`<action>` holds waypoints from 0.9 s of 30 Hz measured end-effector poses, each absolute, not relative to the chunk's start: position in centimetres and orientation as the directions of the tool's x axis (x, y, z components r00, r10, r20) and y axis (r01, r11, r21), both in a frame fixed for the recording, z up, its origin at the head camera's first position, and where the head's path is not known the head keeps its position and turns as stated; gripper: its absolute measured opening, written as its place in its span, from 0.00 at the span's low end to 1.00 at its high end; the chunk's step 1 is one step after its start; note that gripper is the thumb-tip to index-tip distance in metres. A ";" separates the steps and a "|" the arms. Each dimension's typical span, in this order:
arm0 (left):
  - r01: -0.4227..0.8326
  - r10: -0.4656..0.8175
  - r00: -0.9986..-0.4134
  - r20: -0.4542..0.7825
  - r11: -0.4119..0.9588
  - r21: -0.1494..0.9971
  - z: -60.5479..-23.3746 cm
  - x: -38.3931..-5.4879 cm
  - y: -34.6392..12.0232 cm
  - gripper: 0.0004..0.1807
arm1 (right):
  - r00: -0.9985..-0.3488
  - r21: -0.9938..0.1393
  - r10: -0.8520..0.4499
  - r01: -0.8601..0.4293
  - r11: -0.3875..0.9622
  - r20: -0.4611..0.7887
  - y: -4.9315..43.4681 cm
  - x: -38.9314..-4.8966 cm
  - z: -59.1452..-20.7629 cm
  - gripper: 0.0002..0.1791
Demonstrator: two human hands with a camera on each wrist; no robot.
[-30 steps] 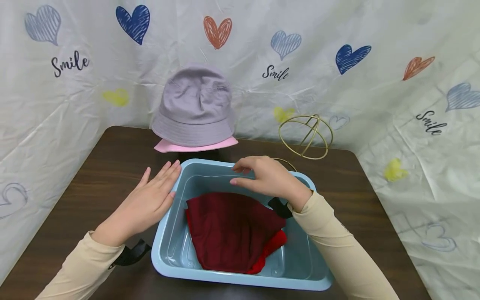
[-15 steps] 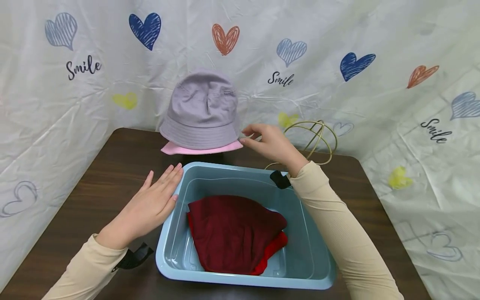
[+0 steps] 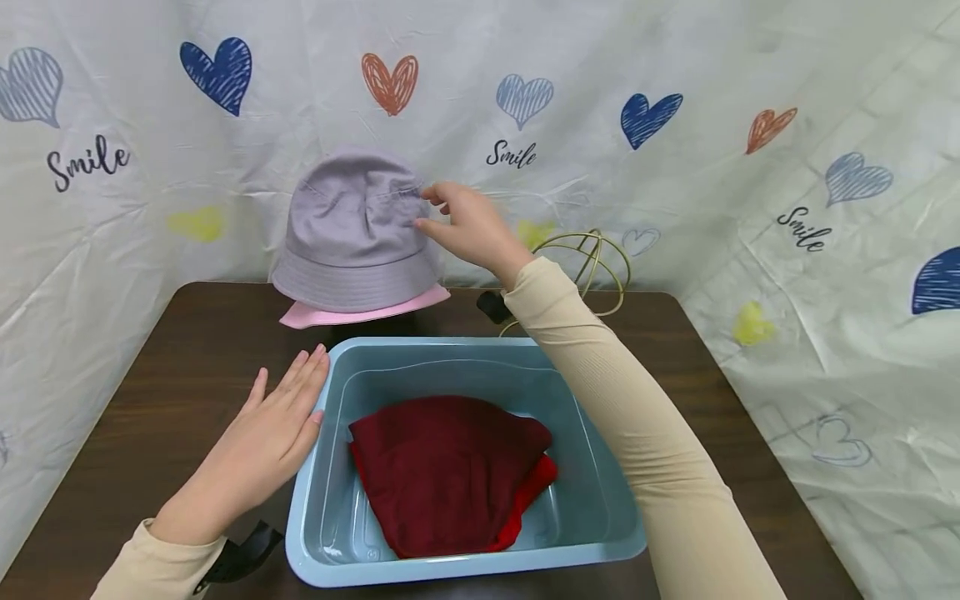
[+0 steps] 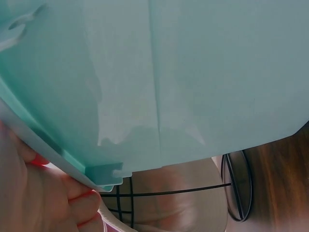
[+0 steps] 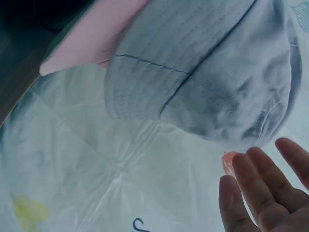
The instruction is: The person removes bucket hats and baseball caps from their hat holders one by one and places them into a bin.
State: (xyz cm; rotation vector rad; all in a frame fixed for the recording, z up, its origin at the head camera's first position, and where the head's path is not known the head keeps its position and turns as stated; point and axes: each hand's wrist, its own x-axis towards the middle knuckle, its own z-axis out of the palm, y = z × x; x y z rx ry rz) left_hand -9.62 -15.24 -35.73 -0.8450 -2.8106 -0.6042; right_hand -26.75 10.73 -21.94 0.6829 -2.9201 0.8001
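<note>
Landmark: blue basin (image 3: 405, 575) on the tabletop (image 3: 180, 367). Left hand (image 3: 258, 454) against the basin's left rim, fingers straight, the little finger set apart from the others. Right hand (image 3: 476, 227) beyond the basin's far rim, at the right side of a grey hat (image 3: 356, 225); thumb and fingers spread, not pinching (contact with the crown cannot be told from either view). Grey hat sits behind the basin, toward its left, over a pink hat (image 3: 322, 317) whose brim shows beneath. Inside the basin: dark red cloth (image 3: 450, 475) lying on bright red cloth (image 3: 536, 481). Wire stand (image 3: 595, 234) behind the basin, toward its right.
</note>
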 end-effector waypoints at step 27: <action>0.579 0.544 -0.815 0.200 0.753 0.313 -34.7 -10.9 -11.9 0.34 | -0.920 -0.435 -0.306 -0.386 0.813 0.246 10.4 -31.5 -19.4 0.25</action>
